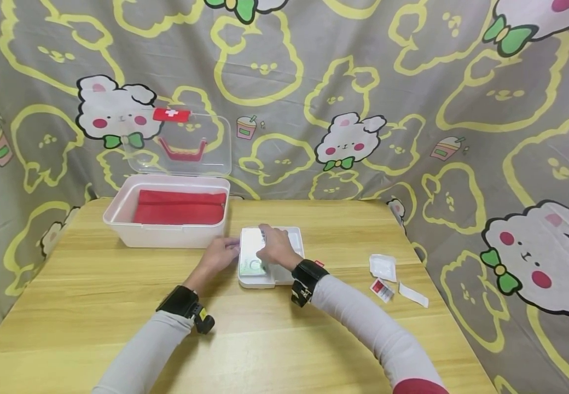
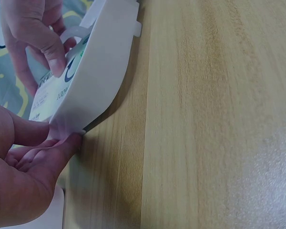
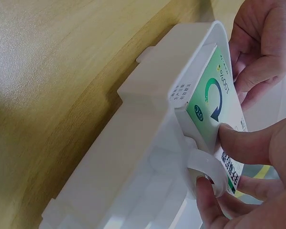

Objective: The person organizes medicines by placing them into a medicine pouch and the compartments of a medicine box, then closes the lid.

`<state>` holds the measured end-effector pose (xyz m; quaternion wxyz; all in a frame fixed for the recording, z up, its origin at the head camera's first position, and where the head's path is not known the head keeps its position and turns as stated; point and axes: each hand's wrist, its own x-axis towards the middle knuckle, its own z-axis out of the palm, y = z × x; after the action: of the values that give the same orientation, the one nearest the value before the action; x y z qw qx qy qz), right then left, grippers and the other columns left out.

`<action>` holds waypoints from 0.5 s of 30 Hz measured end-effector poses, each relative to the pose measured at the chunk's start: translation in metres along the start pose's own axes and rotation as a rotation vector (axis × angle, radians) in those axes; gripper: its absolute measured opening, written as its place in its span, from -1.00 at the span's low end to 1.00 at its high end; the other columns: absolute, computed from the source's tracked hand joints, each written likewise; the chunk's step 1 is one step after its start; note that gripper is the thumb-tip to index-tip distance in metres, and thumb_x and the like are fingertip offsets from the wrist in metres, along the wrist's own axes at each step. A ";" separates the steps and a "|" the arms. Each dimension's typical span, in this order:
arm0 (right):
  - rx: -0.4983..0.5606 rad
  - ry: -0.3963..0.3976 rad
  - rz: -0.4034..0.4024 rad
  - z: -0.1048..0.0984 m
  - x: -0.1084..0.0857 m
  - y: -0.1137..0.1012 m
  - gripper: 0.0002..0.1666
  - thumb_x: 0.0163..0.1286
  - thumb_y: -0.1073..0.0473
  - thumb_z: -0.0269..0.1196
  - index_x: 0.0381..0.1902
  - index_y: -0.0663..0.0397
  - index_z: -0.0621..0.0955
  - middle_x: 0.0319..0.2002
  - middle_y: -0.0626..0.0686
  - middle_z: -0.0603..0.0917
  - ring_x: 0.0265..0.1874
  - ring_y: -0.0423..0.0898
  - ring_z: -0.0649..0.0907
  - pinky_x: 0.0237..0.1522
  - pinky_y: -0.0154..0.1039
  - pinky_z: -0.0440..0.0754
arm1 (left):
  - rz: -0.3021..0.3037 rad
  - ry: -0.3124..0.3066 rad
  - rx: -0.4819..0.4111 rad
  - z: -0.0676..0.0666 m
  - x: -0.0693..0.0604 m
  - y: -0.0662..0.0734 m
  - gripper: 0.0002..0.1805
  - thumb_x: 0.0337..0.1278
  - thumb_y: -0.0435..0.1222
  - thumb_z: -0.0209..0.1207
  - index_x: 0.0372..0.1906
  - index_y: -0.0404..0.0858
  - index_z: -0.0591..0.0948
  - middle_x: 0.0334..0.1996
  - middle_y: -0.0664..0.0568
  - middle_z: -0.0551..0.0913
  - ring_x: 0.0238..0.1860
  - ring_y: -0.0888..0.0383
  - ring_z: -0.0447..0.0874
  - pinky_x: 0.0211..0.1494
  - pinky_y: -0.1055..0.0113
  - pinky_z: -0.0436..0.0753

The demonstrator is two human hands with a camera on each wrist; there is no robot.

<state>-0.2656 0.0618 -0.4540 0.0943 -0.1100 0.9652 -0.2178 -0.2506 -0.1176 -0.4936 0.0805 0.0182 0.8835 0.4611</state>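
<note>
head: the carton [image 1: 251, 253] lies in the 9 o'clock half of the tray [image 1: 257, 285], long axis 12 to 6, green end toward 6; the bin [image 1: 166, 236] at 10 holds a red pouch [image 1: 181, 209].
left wrist: the left hand [image 2: 26, 169] pinches the tray's edge.
right wrist: the right hand [image 3: 276, 195] grips the carton.

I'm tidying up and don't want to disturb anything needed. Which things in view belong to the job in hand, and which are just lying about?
In the job:
white tray, left hand at its edge
green-and-white carton, held by the right hand

Likely lying about, untouched:
white packet
red-and-white sachet
white strip
open white box with red pouch, though possibly related
</note>
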 end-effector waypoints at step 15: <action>-0.030 -0.014 0.028 0.009 0.005 0.003 -0.14 0.03 0.21 0.52 0.35 0.12 0.53 0.24 0.19 0.59 0.24 0.13 0.47 0.34 0.02 0.41 | 0.008 0.003 -0.002 0.000 0.002 0.001 -0.56 0.37 -0.35 0.10 0.26 -0.45 0.56 0.27 -0.32 0.58 0.39 -0.25 0.45 0.45 -0.09 0.42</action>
<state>-0.2692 0.0596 -0.4642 0.1025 -0.0997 0.9691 -0.2011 -0.2526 -0.1168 -0.4935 0.0773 0.0210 0.8831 0.4623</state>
